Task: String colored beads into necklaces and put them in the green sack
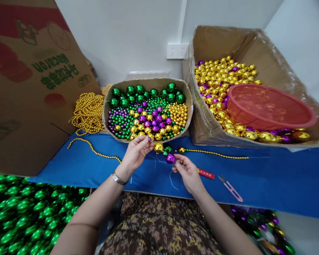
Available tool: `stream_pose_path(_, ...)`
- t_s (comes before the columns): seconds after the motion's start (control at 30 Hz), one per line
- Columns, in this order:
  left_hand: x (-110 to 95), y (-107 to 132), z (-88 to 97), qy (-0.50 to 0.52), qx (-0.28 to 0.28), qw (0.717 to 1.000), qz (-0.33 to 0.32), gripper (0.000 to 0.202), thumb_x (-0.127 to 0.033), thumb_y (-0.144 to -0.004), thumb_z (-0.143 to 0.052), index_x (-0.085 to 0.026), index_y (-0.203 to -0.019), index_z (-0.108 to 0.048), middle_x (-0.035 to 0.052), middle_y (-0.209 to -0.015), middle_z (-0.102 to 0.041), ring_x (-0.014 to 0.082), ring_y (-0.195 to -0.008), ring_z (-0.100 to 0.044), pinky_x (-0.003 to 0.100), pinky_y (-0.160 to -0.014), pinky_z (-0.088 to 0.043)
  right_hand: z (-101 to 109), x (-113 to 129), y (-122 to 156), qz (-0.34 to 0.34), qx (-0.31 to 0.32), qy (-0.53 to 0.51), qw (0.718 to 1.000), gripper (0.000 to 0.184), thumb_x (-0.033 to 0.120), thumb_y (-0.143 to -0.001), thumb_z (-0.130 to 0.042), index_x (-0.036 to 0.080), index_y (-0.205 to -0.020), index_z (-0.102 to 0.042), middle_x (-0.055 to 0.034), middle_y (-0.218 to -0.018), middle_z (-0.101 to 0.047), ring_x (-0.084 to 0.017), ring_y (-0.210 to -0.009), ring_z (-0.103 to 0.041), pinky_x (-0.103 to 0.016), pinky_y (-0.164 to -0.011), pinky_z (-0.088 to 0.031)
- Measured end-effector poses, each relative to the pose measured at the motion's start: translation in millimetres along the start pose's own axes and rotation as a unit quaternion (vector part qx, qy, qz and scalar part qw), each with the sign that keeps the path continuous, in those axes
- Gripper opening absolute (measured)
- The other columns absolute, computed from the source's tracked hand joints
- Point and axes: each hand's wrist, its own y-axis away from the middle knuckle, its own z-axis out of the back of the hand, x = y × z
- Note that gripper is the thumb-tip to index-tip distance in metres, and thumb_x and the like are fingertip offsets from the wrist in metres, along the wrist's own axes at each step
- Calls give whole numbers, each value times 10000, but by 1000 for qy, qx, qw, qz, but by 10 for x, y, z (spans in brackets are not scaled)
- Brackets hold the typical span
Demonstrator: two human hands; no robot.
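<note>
My left hand (136, 152), with a wristwatch, is pinched shut on a small purple bead beside a large gold ball (158, 147). My right hand (186, 171) is pinched shut next to a purple ball (170, 158) and holds a thin white thread. Between the hands runs a strand with gold, green and purple balls, continuing right as a gold bead string (218, 154) on the blue table (268, 177). Just behind the hands stands a cardboard tray (106, 106) filled with green, purple and gold beads.
A big cardboard box (202, 124) at the right holds gold and purple balls and a red plastic basin (268, 106). Gold bead strings (88, 112) are piled at the left. Pink snips (230, 187) and a red lighter (206, 174) lie on the table. Green balls (23, 216) fill the lower left.
</note>
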Motion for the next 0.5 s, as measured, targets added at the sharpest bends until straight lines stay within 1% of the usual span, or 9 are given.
stream_pose_path(0.17,6,11,-10,4,-8,1000,2,287,-272,-675,-819,-151,-836,-614,13,-786,-704,125,-708,-696,236,-677,-568,21,5,11,2,-6,6,1000,380,456,-775,-704,239,-1083,-659,-1,-833,-603,-125,-684,-611,-289,-665,-540)
stream_pose_path(0.37,-3,14,-11,-4,-18,1000,10,276,-281,-677,-816,-156,-815,-612,17,-784,-705,118,-698,-691,219,-645,-565,41,1,12,8,1,16,1000,356,440,-788,-692,245,-1084,-665,-1,-831,-610,-128,-682,-608,-295,-663,-542)
stream_pose_path(0.43,4,17,-7,-9,-16,1000,0,295,-287,-660,-828,-156,-816,-614,14,-781,-701,124,-703,-691,229,-649,-567,52,5,16,13,-1,26,1000,348,439,-795,-685,253,-1087,-664,1,-828,-611,-128,-682,-611,-297,-668,-543)
stream_pose_path(0.5,28,25,-5,-25,-15,999,-24,314,-291,-639,-841,-156,-822,-624,10,-773,-693,127,-708,-686,236,-658,-565,58,14,25,23,-4,45,999,347,440,-800,-679,257,-1094,-662,1,-837,-611,-130,-695,-618,-302,-691,-548)
